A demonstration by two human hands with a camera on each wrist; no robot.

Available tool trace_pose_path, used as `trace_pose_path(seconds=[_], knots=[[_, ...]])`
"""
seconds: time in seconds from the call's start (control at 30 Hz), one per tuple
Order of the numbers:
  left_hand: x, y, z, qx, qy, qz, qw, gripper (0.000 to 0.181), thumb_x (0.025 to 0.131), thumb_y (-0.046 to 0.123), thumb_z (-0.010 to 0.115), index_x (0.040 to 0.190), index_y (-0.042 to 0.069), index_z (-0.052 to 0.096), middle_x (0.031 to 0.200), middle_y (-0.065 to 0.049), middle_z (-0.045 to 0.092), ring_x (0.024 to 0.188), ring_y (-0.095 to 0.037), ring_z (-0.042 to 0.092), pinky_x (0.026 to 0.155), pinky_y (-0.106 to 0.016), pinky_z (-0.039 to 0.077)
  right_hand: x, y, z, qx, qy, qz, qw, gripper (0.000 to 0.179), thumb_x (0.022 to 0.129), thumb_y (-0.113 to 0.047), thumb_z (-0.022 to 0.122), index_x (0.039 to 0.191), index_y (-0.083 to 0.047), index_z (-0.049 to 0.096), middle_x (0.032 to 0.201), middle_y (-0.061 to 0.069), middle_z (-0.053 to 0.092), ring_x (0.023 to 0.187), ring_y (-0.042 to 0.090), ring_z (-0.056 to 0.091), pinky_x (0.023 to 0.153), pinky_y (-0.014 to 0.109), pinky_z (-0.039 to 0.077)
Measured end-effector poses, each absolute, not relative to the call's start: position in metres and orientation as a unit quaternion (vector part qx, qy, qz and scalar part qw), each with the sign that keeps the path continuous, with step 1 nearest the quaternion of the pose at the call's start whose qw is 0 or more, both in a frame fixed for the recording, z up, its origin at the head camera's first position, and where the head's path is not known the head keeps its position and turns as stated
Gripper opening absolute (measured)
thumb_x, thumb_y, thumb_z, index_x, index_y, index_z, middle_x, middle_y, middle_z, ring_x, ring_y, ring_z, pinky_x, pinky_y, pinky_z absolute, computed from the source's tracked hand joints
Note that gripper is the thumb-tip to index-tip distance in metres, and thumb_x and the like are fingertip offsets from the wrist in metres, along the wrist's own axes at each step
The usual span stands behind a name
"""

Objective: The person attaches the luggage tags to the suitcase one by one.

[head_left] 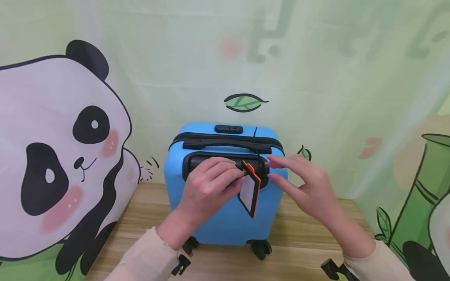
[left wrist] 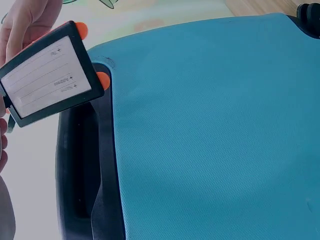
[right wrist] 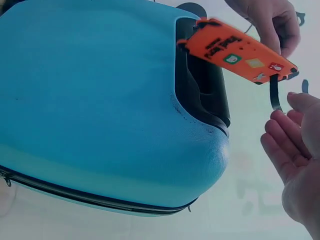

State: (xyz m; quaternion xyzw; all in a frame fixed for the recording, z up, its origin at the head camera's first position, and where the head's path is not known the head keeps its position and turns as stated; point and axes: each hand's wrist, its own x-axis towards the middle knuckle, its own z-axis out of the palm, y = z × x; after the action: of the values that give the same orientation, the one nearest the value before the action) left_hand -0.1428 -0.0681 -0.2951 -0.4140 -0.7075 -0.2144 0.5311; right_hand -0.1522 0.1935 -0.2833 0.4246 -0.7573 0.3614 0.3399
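A luggage tag (head_left: 250, 191) with a black frame is tilted in front of the blue suitcase (head_left: 225, 230), with my left hand (head_left: 211, 187) pinching it at its upper end. The left wrist view shows the white lined card (left wrist: 47, 77) on one face. Its orange back (right wrist: 240, 50), with small printed pictures, faces the right wrist camera. A thin black strap (right wrist: 275, 92) comes off the tag's end. My right hand (head_left: 307, 181) is just right of the tag, thumb and fingers spread apart, fingertips close to the strap.
The suitcase stands upright on black wheels (head_left: 260, 249) on a wood-patterned surface (head_left: 302, 234). Across its top runs a black carry handle (head_left: 225, 143), with a combination lock (head_left: 228, 129) behind. A cloth backdrop (head_left: 183, 70) printed with pandas and bamboo hangs behind and at both sides.
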Motion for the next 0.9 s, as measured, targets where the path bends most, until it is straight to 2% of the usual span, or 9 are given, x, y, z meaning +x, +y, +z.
trace_pose_path(seconds=[0.03,0.13,0.3,0.37,0.47,0.63,0.73,0.9], knots=[[-0.143,-0.068,-0.296,-0.413,-0.708,-0.214,0.531,0.015,0.085,0.007,0.088,0.098,0.006,0.080,0.096,-0.006,0.080,0.098,-0.022,0.075,0.093,-0.033,0.062,-0.153,0.192,-0.281,0.428,-0.759,0.348,0.347,0.050,0.105,-0.047,0.066,0.131,-0.005,0.075,0.109,0.008,0.080,0.103,0.020,0.074,0.097,0.016,0.053],[-0.142,-0.069,-0.297,-0.411,-0.710,-0.214,0.531,0.016,0.085,0.008,0.089,0.099,0.006,0.080,0.096,-0.006,0.080,0.098,-0.023,0.075,0.092,-0.033,0.062,-0.155,0.190,-0.278,0.441,-0.755,0.302,0.379,0.052,0.106,-0.049,0.062,0.125,-0.003,0.077,0.109,0.010,0.079,0.100,0.024,0.074,0.093,0.016,0.054],[-0.143,-0.068,-0.297,-0.412,-0.709,-0.217,0.529,0.014,0.087,0.008,0.087,0.098,0.005,0.080,0.096,-0.006,0.080,0.099,-0.023,0.075,0.093,-0.034,0.062,-0.161,0.188,-0.274,0.481,-0.719,0.227,0.448,0.040,0.109,-0.037,0.063,0.122,-0.003,0.078,0.111,0.012,0.077,0.097,0.029,0.071,0.072,0.029,0.058],[-0.143,-0.068,-0.297,-0.411,-0.709,-0.217,0.531,0.013,0.087,0.008,0.087,0.098,0.006,0.080,0.096,-0.006,0.080,0.099,-0.023,0.075,0.093,-0.034,0.062,-0.162,0.187,-0.273,0.497,-0.707,0.209,0.458,0.035,0.109,-0.032,0.064,0.123,-0.004,0.078,0.115,0.013,0.076,0.100,0.031,0.070,0.070,0.034,0.059],[-0.142,-0.069,-0.297,-0.410,-0.710,-0.218,0.529,0.013,0.087,0.008,0.087,0.098,0.006,0.080,0.096,-0.006,0.080,0.099,-0.023,0.075,0.093,-0.034,0.062,-0.164,0.184,-0.273,0.513,-0.698,0.188,0.463,0.031,0.109,-0.028,0.064,0.124,-0.005,0.078,0.122,0.015,0.074,0.106,0.034,0.069,0.077,0.039,0.061],[-0.142,-0.069,-0.299,-0.409,-0.713,-0.215,0.528,0.014,0.087,0.008,0.087,0.098,0.006,0.079,0.097,-0.006,0.080,0.099,-0.023,0.075,0.093,-0.033,0.062,-0.167,0.180,-0.272,0.525,-0.687,0.142,0.483,0.028,0.110,-0.025,0.063,0.122,-0.007,0.080,0.125,0.014,0.074,0.114,0.036,0.069,0.102,0.038,0.058],[-0.143,-0.068,-0.300,-0.410,-0.714,-0.214,0.525,0.014,0.086,0.008,0.087,0.098,0.006,0.079,0.097,-0.005,0.080,0.098,-0.022,0.075,0.093,-0.033,0.062,-0.169,0.178,-0.272,0.537,-0.680,0.115,0.486,0.029,0.111,-0.025,0.061,0.121,-0.006,0.080,0.122,0.013,0.076,0.114,0.036,0.070,0.108,0.038,0.055],[-0.143,-0.067,-0.302,-0.417,-0.716,-0.213,0.518,0.017,0.085,0.008,0.089,0.100,0.007,0.080,0.098,-0.005,0.080,0.099,-0.022,0.075,0.094,-0.032,0.061,-0.172,0.177,-0.272,0.555,-0.683,0.106,0.464,0.031,0.111,-0.023,0.059,0.117,-0.002,0.081,0.117,0.015,0.078,0.114,0.036,0.070,0.110,0.043,0.054]])
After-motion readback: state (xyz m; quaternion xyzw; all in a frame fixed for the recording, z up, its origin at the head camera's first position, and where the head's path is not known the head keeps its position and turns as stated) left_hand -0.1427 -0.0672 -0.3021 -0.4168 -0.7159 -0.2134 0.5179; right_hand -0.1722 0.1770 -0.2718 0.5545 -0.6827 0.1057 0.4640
